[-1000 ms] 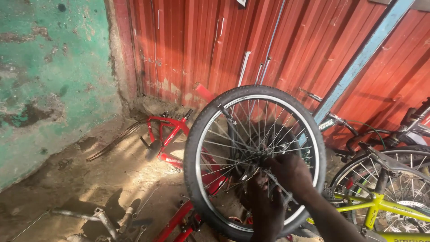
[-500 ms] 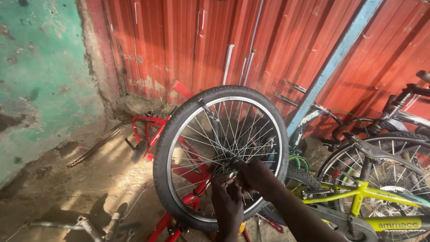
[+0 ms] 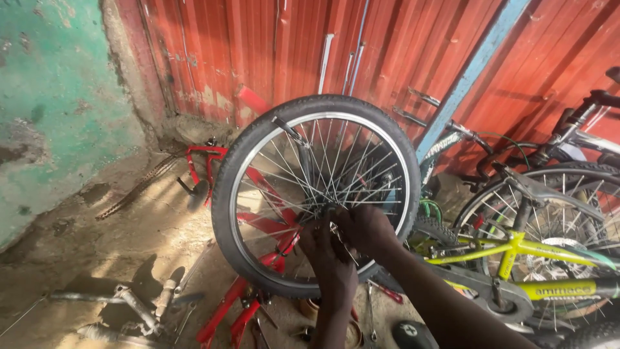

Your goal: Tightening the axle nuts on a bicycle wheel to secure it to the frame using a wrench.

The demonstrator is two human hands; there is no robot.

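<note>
Red corrugated sheeting [image 3: 400, 52] closed the back of the yard, a flaking green wall [image 3: 51, 97] stood at the left, and the ground [image 3: 116, 245] was bare packed earth. A pale blue bar [image 3: 471, 71] leaned slantwise against the sheeting.

Upright in the middle stood a wheel [image 3: 223, 187], black tyre on a silver rim, its plane turned nearly square to the camera, so that its axle pointed straight back at the person. Both hands met at the hub, just below and right of the wheel's centre. The left hand [image 3: 329, 255] rose from below, fingers curled tight about the hub end; what it gripped was hidden. The right hand [image 3: 367, 229] came in from the lower right, touching the left, its fingers bunched and pinching at the axle among the spokes [image 3: 303, 161]. Neither was nearer than the other: both lay on the hub.

Behind and beneath the wheel lay a red frame [image 3: 223, 317], partly screened by the spokes. To the right stood a yellow-green bike [image 3: 516, 249], a dark label with pale print on its lower tube, and another bike [image 3: 581, 123] beyond it. A chain [image 3: 139, 187] trailed by the green wall, and grey metal parts [image 3: 135, 304] lay at the lower left.
</note>
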